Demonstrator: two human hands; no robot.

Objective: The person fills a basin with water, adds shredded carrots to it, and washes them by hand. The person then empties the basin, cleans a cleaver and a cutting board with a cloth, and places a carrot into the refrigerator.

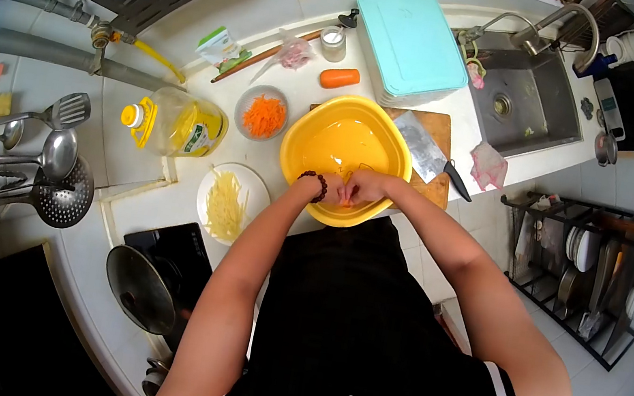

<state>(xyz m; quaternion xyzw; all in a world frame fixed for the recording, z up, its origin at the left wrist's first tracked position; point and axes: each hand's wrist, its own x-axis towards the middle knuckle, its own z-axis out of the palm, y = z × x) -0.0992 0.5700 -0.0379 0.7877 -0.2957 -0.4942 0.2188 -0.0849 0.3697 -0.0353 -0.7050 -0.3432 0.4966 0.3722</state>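
My left hand (331, 189), with a dark bead bracelet at the wrist, meets my right hand (369, 186) over the near side of a yellow basin (299, 130). Their fingers are closed and pressed together at a small orange piece (346, 201), whose kind I cannot make out. Shallow liquid seems to lie in the basin. Behind it to the right, a cleaver (421, 150) with a black handle rests on a wooden cutting board (439, 126). To the left are a bowl of shredded carrot (263, 116) and a plate of pale yellow strips (226, 205).
A whole peeled carrot (340, 78) and a glass jar (333, 43) sit behind the basin, beside a large turquoise-lidded box (413, 40). An oil jug (180, 124) stands left. At the right is a sink (537, 120); a lidded pan (139, 288) is at lower left.
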